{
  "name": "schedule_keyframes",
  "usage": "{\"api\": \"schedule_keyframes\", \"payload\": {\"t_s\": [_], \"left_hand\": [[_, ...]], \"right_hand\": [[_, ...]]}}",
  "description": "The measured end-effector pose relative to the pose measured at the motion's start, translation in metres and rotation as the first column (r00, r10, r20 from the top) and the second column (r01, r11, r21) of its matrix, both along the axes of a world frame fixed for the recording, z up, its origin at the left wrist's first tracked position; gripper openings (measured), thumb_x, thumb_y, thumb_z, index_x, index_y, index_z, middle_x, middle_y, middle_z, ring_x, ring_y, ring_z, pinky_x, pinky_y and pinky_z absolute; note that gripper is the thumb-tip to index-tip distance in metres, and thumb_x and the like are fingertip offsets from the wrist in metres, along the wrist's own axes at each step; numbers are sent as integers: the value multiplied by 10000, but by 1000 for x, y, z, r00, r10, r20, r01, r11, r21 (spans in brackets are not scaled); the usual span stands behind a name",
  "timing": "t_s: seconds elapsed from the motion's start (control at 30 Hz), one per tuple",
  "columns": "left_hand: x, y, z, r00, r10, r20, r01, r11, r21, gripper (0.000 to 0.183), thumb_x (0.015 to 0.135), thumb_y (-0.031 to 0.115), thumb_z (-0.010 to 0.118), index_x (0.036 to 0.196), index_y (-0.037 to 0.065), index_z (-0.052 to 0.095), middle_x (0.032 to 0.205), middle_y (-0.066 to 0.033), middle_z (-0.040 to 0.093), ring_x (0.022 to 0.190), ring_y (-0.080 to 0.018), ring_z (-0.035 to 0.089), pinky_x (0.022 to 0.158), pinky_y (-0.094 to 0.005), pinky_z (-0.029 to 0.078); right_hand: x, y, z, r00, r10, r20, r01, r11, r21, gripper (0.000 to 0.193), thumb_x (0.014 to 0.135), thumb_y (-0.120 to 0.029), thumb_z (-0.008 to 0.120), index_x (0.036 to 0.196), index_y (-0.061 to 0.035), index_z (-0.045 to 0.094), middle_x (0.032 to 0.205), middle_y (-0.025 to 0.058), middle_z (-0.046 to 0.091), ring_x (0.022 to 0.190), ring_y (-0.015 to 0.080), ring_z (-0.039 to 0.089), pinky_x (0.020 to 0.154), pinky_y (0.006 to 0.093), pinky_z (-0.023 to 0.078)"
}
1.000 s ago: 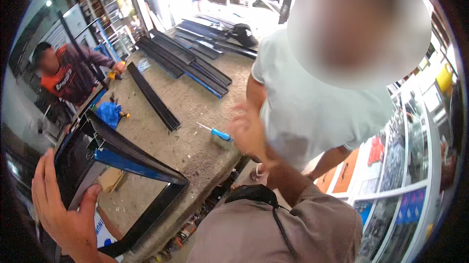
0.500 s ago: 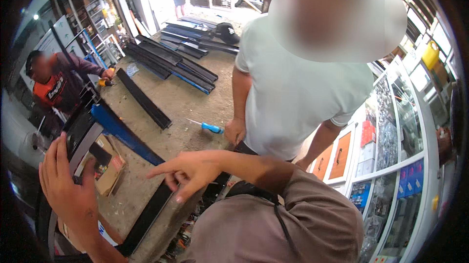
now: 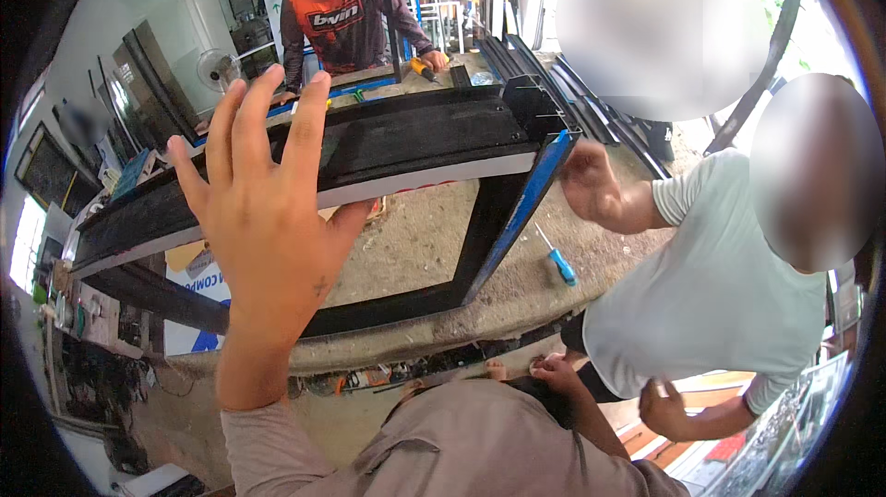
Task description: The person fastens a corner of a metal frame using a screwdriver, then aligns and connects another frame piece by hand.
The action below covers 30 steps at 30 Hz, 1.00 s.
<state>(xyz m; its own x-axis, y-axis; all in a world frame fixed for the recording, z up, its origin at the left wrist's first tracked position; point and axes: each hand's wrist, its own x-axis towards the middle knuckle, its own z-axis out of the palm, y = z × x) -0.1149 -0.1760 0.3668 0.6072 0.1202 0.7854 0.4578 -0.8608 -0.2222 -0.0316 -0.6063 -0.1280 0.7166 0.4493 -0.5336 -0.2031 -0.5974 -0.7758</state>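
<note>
My left hand (image 3: 268, 211) is raised at the near side of a black rectangular metal frame (image 3: 425, 123), fingers spread and stretched across its upper bar. The thumb reaches below that bar; whether the palm presses on it I cannot tell. The frame stands on a dusty worktable (image 3: 415, 248), with blue film on its right-hand upright. My right hand (image 3: 554, 372) is low by my waist, apart from the frame, its fingers curled in. Anything inside them is hidden. A screwdriver (image 3: 562, 268) with a blue handle lies on the table right of the frame.
One person in a white shirt (image 3: 711, 285) stands at the right, a hand (image 3: 591, 185) beside the frame's corner. Across the table, another in an orange and dark shirt (image 3: 355, 22) is near a yellow power drill (image 3: 425, 68). Black metal profiles (image 3: 600, 114) lie behind.
My view has swung left toward the frame. My right hand has dropped from pointing over the table to my waist. The white-shirted person's hand has risen beside the frame.
</note>
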Motion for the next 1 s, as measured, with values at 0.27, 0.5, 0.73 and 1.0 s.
{"api": "schedule_keyframes", "payload": {"t_s": [0.27,0.5,0.73,1.0], "left_hand": [[4,3,-16,993,-53,101,55,998,-22,895,675,589,860,1436,193,606,1531,-51,492,1465,-335,390,1177,-673,183],[10,4,-25,975,-72,209,73,997,4,779,724,511,867,1407,211,641,1554,-40,481,1476,-325,377,1183,-669,134],[-9,1,-51,806,-399,437,358,917,177,645,850,489,752,1259,9,615,1429,-269,495,1349,-407,448,1096,-564,321],[-39,-59,-282,777,-403,484,628,437,-644,208,873,246,753,877,66,651,808,-110,593,690,-246,557,607,-369,452]], "right_hand": [[12,23,72,967,203,154,-187,976,-114,374,851,-277,794,1043,39,742,954,112,732,915,198,684,820,389,541],[71,141,294,574,388,721,-536,843,-27,338,853,-256,779,1029,30,747,957,103,727,899,203,686,827,419,542],[107,265,417,-386,154,909,-462,821,-335,303,855,-236,764,1015,21,751,960,93,723,884,207,688,834,448,543],[98,324,424,-789,287,543,-110,804,-585,264,857,-212,747,999,11,756,963,82,718,865,212,691,842,482,545]]}}
